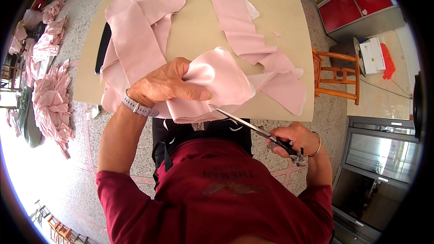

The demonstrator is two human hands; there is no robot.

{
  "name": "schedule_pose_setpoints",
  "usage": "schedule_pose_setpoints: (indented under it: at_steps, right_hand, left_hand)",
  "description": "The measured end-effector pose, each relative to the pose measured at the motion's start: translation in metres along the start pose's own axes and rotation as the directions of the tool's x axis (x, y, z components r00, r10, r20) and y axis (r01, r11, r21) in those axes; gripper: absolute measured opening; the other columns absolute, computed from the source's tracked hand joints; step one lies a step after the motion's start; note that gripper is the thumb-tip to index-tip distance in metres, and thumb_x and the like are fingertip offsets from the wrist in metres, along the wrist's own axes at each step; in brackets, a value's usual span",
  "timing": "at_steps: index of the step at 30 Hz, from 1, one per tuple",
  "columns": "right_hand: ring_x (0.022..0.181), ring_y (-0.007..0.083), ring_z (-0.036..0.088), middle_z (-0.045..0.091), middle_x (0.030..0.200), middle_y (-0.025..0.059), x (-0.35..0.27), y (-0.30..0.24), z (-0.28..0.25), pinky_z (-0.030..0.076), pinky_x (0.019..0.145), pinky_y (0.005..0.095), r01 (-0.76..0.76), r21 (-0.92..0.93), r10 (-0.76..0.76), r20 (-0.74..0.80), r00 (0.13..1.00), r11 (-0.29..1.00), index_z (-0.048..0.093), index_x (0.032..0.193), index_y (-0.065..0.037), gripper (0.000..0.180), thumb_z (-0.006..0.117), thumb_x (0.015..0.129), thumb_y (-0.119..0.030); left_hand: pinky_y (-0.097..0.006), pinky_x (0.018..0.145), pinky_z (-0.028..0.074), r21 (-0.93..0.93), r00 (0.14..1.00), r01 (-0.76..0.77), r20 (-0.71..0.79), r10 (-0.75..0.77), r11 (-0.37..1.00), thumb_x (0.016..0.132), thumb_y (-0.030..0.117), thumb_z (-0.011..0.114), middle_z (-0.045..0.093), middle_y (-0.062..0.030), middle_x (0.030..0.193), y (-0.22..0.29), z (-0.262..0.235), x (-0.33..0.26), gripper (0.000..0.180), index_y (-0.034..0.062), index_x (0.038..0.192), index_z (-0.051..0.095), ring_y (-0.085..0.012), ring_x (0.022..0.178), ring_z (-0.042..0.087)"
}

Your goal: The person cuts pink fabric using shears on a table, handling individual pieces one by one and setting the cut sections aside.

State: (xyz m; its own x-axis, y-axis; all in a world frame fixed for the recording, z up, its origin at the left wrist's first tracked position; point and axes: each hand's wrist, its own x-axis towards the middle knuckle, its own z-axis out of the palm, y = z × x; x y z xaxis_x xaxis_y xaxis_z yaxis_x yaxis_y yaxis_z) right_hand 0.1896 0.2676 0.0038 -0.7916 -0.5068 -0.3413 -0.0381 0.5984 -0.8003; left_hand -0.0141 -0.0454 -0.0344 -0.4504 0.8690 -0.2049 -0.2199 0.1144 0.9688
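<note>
From my remote seat: the left hand (169, 82) pinches a folded pink cloth (220, 74) over the near edge of the desk (199, 34), thumb on top; the right hand (294, 139) grips the scissors (254, 129) by their dark handles, blades looking nearly together, tips at the cloth's lower edge. My main worry is that thumb. The tips point its way from just beside, so a slip or too hard a push could nick it. Second worry, the folds: I cannot tell how many layers lie at the tips, so a hidden one could get snipped too. The rumpled pink strip (242, 29) on the right runs close to the held piece; whether they join I cannot tell, but a tug could drag it along. On the left, pink pieces (133, 29) overlap beside a dark flat object (103, 49) near the desk's rim; careless pulling might nudge that over.
</note>
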Motion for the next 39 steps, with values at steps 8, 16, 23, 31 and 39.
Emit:
schedule_pose_setpoints:
  at_steps: [8, 16, 23, 31, 39]
  right_hand:
    - [0.055, 0.0203, 0.061, 0.064, 0.069, 0.0070, 0.001, -0.002, 0.001, 0.047, 0.052, 0.0292, 0.034, -0.031, -0.035, -0.031, 0.999, 0.999, 0.066, 0.100, -0.002, 0.024, 0.072, 0.080, -0.012]
    - [0.051, 0.0228, 0.052, 0.057, 0.065, 0.0102, -0.005, -0.010, -0.013, 0.043, 0.050, 0.0329, -0.009, -0.065, 0.004, -0.070, 0.998, 0.998, 0.063, 0.097, -0.003, 0.022, 0.072, 0.078, -0.009]
    - [0.054, 0.0282, 0.055, 0.059, 0.068, 0.0118, -0.010, -0.015, -0.019, 0.043, 0.051, 0.0350, 0.005, -0.144, -0.025, -0.136, 0.990, 0.990, 0.062, 0.097, -0.003, 0.027, 0.074, 0.073, -0.007]
    - [0.057, 0.0282, 0.057, 0.061, 0.068, 0.0102, -0.015, -0.012, -0.018, 0.044, 0.053, 0.0345, 0.012, -0.207, -0.043, -0.144, 0.989, 0.978, 0.061, 0.104, -0.004, 0.040, 0.070, 0.065, 0.000]
    - [0.056, 0.0111, 0.052, 0.058, 0.066, 0.0049, -0.016, -0.012, -0.002, 0.041, 0.052, 0.0272, 0.021, 0.057, -0.011, -0.165, 0.986, 0.998, 0.057, 0.107, -0.001, 0.045, 0.080, 0.079, -0.027]
  left_hand:
    - [-0.027, 0.080, 0.048, -0.035, 0.999, 0.032, 0.006, -0.032, 0.999, 0.078, 0.016, 0.079, 0.069, -0.0002, 0.092, 0.009, 0.003, -0.002, 0.032, -0.0005, 0.104, 0.070, -0.0094, 0.084, 0.060]
    - [-0.026, 0.083, 0.048, -0.064, 0.998, 0.040, -0.038, -0.042, 0.997, 0.078, 0.009, 0.078, 0.068, -0.0017, 0.098, 0.016, 0.009, -0.003, 0.035, -0.0017, 0.109, 0.067, -0.0086, 0.088, 0.060]
    - [-0.025, 0.080, 0.048, -0.200, 0.982, -0.043, -0.190, 0.004, 0.979, 0.075, 0.004, 0.077, 0.069, -0.0025, 0.094, 0.019, 0.018, -0.007, 0.031, -0.0008, 0.104, 0.069, -0.0089, 0.086, 0.061]
    - [-0.029, 0.079, 0.052, -0.261, 0.940, -0.118, -0.342, 0.022, 0.958, 0.080, 0.007, 0.076, 0.070, -0.0054, 0.096, 0.021, 0.037, 0.001, 0.028, 0.0004, 0.107, 0.068, -0.0143, 0.085, 0.065]
    - [-0.032, 0.072, 0.056, -0.396, 0.793, -0.336, -0.608, 0.030, 0.854, 0.085, 0.011, 0.073, 0.069, -0.0087, 0.096, 0.004, 0.049, 0.005, 0.028, 0.0006, 0.109, 0.065, -0.0184, 0.084, 0.068]
